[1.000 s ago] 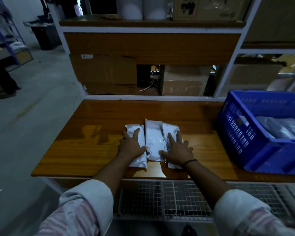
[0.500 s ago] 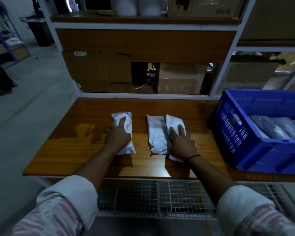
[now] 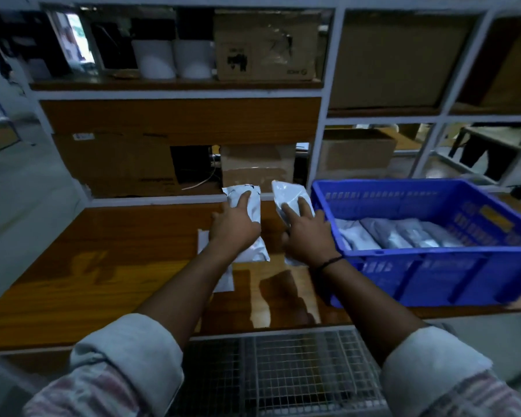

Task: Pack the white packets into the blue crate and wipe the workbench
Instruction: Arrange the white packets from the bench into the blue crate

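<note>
My left hand [image 3: 233, 228] holds a white packet [image 3: 250, 206] lifted above the wooden workbench [image 3: 103, 266]. My right hand [image 3: 309, 233] grips a second white packet [image 3: 289, 192], raised right beside the left wall of the blue crate [image 3: 433, 266]. A third white packet [image 3: 205, 245] lies flat on the bench, mostly hidden under my left forearm. Several grey-white packets [image 3: 397, 236] lie in a row inside the crate.
The crate stands on the bench's right end. Behind the bench rises a white shelf frame [image 3: 316, 145] with cardboard boxes [image 3: 115, 164] and two white rolls [image 3: 175, 58]. A wire mesh rack [image 3: 283, 374] sits below the front edge. Open floor lies to the left.
Both hands have lifted their packets off the bench and carried them up and right, toward the crate. One packet stayed lying on the bench. The camera has tilted up and right.
</note>
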### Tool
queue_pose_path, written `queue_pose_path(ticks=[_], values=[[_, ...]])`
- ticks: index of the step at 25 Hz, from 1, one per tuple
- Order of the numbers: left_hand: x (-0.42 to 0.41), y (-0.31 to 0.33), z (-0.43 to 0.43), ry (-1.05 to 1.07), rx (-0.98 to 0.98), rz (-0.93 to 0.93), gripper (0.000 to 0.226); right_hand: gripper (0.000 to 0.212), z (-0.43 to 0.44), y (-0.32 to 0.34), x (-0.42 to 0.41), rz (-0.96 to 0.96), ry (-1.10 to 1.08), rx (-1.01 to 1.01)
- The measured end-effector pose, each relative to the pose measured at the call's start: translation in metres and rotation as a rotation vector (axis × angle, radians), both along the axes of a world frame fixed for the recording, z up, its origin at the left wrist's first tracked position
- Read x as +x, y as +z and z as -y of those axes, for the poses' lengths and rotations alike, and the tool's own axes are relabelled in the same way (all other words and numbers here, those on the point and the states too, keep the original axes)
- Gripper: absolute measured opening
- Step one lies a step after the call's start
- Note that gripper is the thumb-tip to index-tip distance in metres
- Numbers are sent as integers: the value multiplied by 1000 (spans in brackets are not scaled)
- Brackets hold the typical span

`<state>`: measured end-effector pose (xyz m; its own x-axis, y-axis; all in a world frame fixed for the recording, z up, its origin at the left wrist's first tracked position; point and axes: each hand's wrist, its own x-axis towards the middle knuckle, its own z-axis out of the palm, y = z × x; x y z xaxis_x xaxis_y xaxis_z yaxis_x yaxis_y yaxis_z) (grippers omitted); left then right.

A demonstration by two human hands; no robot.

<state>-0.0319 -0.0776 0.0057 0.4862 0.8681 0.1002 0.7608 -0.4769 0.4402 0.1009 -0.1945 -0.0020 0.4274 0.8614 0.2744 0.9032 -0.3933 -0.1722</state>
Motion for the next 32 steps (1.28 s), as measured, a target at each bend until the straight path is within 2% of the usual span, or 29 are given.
queue_pose_path(ticks=[3, 6, 11, 21, 27, 32], values=[[45, 25, 48, -44, 35, 38, 83, 64, 37, 26, 41, -148, -17, 125], [92, 47, 90, -83, 24, 98, 83, 71, 71, 50, 77, -358, -21, 220], [153, 66, 143, -139, 37, 146, 82, 66, 128, 61, 140, -220, -132, 181], [278, 49, 178, -256, -50, -24, 79, 62, 195, 55, 280, -107, -316, 55], [357, 16, 164, -350, -104, -135, 72, 70, 185, 30, 368, -91, -311, -182], [409, 7, 137, -315, -120, -206, 81, 70, 160, 4, 416, -108, -290, -399]])
